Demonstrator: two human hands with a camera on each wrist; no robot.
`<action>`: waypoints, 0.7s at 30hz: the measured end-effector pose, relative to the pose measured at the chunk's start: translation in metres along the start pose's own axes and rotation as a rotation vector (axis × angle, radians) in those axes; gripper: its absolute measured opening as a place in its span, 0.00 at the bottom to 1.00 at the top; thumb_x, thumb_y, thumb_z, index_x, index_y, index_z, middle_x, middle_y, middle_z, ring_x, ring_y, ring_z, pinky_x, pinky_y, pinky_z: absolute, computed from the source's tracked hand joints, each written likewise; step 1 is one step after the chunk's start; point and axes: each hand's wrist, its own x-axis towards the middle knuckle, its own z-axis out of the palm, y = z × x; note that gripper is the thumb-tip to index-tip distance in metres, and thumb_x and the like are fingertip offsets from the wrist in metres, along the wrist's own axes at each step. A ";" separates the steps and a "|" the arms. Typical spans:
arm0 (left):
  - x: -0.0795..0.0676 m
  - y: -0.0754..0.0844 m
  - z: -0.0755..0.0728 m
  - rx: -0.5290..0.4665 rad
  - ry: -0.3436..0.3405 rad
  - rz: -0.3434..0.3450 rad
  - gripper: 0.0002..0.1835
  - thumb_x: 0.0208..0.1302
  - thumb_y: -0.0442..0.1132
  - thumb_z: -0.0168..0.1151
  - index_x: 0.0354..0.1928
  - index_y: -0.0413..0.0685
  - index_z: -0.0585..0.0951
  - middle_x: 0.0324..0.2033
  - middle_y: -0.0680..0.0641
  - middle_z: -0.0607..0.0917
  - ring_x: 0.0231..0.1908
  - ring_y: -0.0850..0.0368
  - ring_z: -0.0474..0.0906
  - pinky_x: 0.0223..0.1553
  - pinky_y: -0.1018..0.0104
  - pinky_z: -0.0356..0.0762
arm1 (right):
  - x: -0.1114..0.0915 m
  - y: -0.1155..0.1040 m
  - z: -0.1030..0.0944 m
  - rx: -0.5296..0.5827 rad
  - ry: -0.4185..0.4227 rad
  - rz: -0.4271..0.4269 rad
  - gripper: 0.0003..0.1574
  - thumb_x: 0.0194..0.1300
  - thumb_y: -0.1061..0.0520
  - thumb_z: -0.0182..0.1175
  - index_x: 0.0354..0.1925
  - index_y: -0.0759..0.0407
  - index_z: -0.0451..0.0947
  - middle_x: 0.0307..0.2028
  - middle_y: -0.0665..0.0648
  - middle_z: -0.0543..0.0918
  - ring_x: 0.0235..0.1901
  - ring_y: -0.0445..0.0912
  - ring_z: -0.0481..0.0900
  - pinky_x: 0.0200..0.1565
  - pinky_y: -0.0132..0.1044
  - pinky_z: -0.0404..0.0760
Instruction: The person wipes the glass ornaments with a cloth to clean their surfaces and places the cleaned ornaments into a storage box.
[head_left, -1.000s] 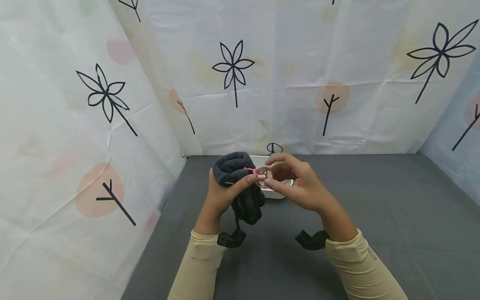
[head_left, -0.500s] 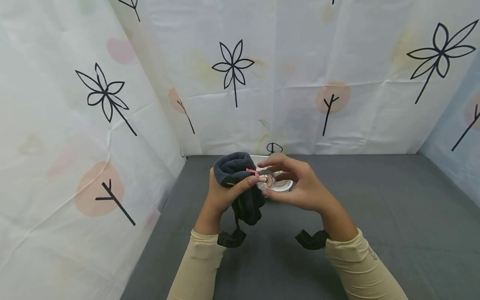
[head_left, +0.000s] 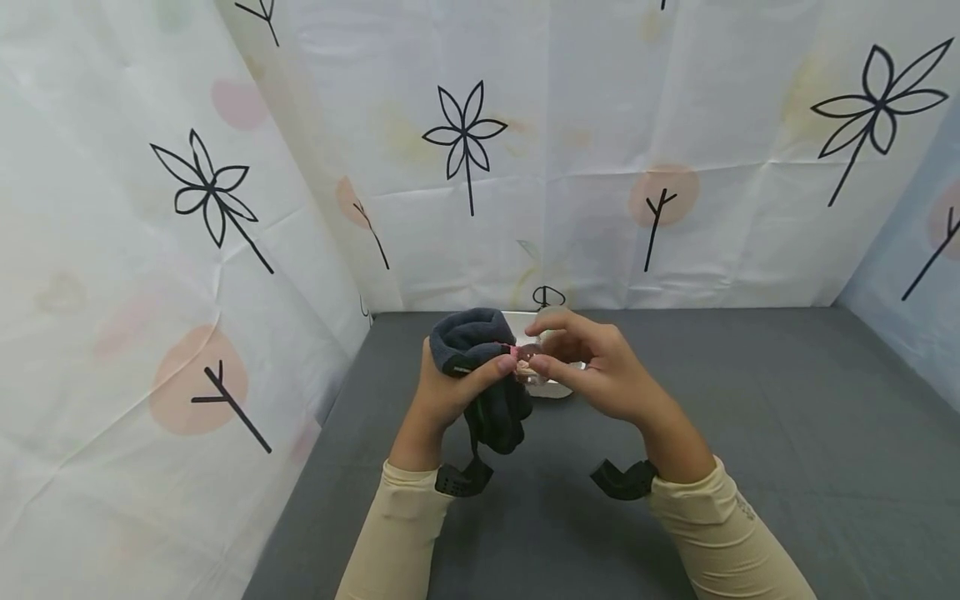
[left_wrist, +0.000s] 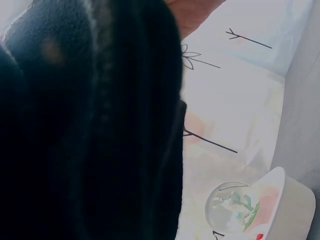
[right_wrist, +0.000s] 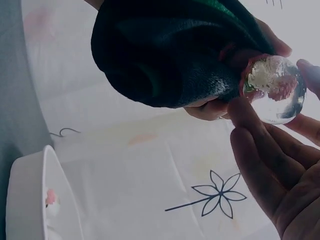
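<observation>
Pinkish flowers or figures show inside a small clear snow globe (right_wrist: 276, 89), which has a pink base. My left hand (head_left: 448, 390) grips a thick dark blue-grey cloth (head_left: 472, 335), with its thumb against the globe's base side. From the right, my right hand (head_left: 606, 367) holds the globe's clear dome between thumb and fingers. Folds of the cloth hang below the left hand and cover its fingers. In the left wrist view, the cloth (left_wrist: 110, 125) hides much of the scene.
Behind the hands on the grey table (head_left: 712, 400) stands a white container (head_left: 557, 388). A second clear globe (left_wrist: 231, 206) with green and white shapes inside shows at that container in the left wrist view. Patterned white fabric (head_left: 585, 233) walls the table's back and sides.
The right hand's fingers shift around the globe, and the globe has turned, its round face less toward the head camera than half a second ago. The left hand stays nearly still with the cloth.
</observation>
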 end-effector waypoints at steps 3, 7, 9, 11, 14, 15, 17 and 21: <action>0.000 0.000 0.000 0.004 -0.003 0.001 0.21 0.71 0.56 0.71 0.34 0.44 0.89 0.34 0.46 0.88 0.37 0.53 0.82 0.44 0.60 0.84 | 0.000 0.002 0.000 -0.001 -0.008 0.010 0.17 0.71 0.70 0.66 0.56 0.64 0.79 0.35 0.60 0.91 0.30 0.45 0.90 0.36 0.34 0.89; 0.000 0.000 0.000 0.026 0.018 0.002 0.22 0.70 0.58 0.71 0.34 0.44 0.89 0.34 0.45 0.88 0.37 0.53 0.83 0.44 0.60 0.84 | 0.000 0.001 0.000 0.001 -0.013 0.052 0.17 0.72 0.69 0.66 0.56 0.65 0.79 0.39 0.61 0.91 0.36 0.44 0.92 0.39 0.35 0.90; 0.000 0.001 0.000 0.031 0.024 0.002 0.22 0.70 0.58 0.71 0.34 0.44 0.89 0.34 0.45 0.88 0.37 0.53 0.83 0.43 0.60 0.84 | 0.000 0.000 0.000 -0.006 -0.012 0.076 0.17 0.72 0.67 0.67 0.57 0.65 0.79 0.41 0.60 0.91 0.38 0.44 0.92 0.39 0.35 0.90; 0.001 0.001 -0.001 0.029 0.026 0.002 0.21 0.70 0.57 0.72 0.34 0.45 0.89 0.34 0.46 0.88 0.37 0.53 0.83 0.42 0.60 0.84 | 0.000 -0.001 0.000 -0.013 -0.009 0.085 0.17 0.72 0.66 0.67 0.57 0.64 0.80 0.43 0.59 0.90 0.39 0.43 0.91 0.39 0.35 0.89; 0.002 0.001 -0.001 0.032 0.034 0.005 0.20 0.70 0.56 0.72 0.34 0.45 0.89 0.34 0.46 0.88 0.36 0.53 0.82 0.41 0.61 0.84 | 0.000 -0.001 0.000 -0.005 -0.003 0.075 0.21 0.68 0.68 0.71 0.57 0.62 0.81 0.46 0.58 0.88 0.40 0.44 0.90 0.41 0.35 0.89; 0.002 0.001 -0.002 0.039 0.038 0.006 0.20 0.70 0.56 0.72 0.34 0.45 0.89 0.34 0.46 0.88 0.36 0.53 0.82 0.42 0.61 0.84 | -0.001 -0.001 0.000 0.005 -0.001 0.067 0.23 0.65 0.69 0.72 0.57 0.62 0.81 0.47 0.58 0.88 0.40 0.45 0.90 0.41 0.36 0.89; 0.001 0.001 -0.002 0.050 0.044 0.014 0.19 0.70 0.55 0.72 0.34 0.45 0.90 0.34 0.46 0.88 0.37 0.53 0.82 0.42 0.60 0.84 | -0.001 0.000 0.000 0.015 0.002 0.046 0.29 0.58 0.71 0.77 0.57 0.61 0.81 0.50 0.58 0.87 0.42 0.46 0.90 0.45 0.36 0.89; 0.000 0.000 -0.003 0.068 0.052 0.003 0.18 0.70 0.54 0.73 0.34 0.45 0.90 0.34 0.46 0.89 0.37 0.54 0.83 0.43 0.61 0.83 | -0.001 0.002 0.002 0.020 0.004 -0.005 0.36 0.50 0.73 0.81 0.57 0.61 0.82 0.53 0.60 0.86 0.46 0.47 0.89 0.48 0.37 0.89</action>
